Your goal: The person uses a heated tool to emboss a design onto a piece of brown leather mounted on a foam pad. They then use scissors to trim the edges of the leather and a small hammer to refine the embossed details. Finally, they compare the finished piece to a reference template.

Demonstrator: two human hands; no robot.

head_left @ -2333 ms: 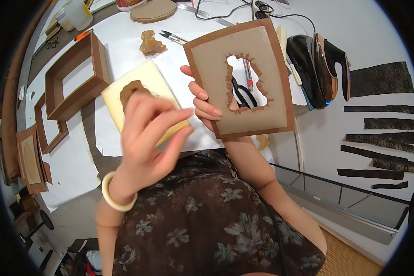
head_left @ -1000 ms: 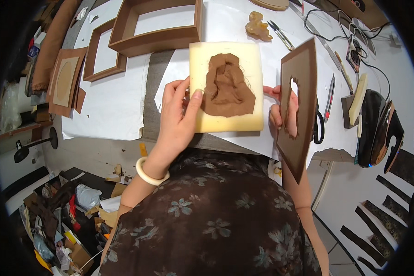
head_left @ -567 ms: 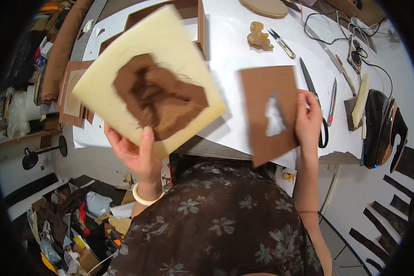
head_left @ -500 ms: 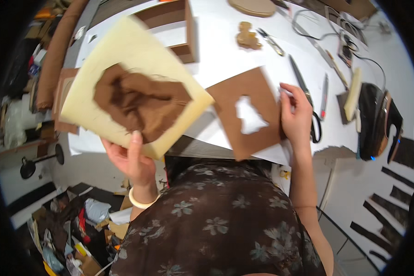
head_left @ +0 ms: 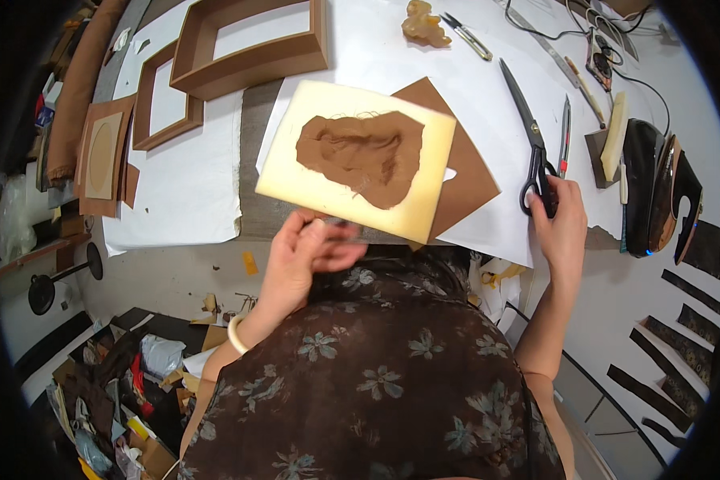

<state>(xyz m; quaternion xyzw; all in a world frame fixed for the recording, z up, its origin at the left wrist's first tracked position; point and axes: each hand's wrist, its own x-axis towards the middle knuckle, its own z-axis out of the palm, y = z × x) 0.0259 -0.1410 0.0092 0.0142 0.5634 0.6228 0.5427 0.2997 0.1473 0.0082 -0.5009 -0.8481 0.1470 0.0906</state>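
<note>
A cream foam sheet (head_left: 276,172) with a crumpled brown fabric piece (head_left: 368,156) on its face lies over a brown sheet (head_left: 476,180). Only a sliver of the white cut-out in that brown sheet shows past the foam's edge. My left hand (head_left: 308,248) is just below the foam's near edge, fingers apart, slightly blurred and holding nothing. At the right, my right hand (head_left: 562,220) closes thumb and fingers on the handles of black scissors (head_left: 528,120), which lie on the white paper with blades pointing away from me.
Two brown box frames (head_left: 252,52) stand at the back left, with brown panels (head_left: 104,160) beside them. An amber lump (head_left: 424,24) and small snips (head_left: 468,38) lie at the back. Right of the scissors are a cutter knife (head_left: 566,136), a cream-coloured strip (head_left: 615,140) and black leather pieces (head_left: 644,184).
The foam sheet with the fabric has come down onto the brown sheet, and my left hand has let go of it. My right hand has moved from the brown sheet to the scissors.
</note>
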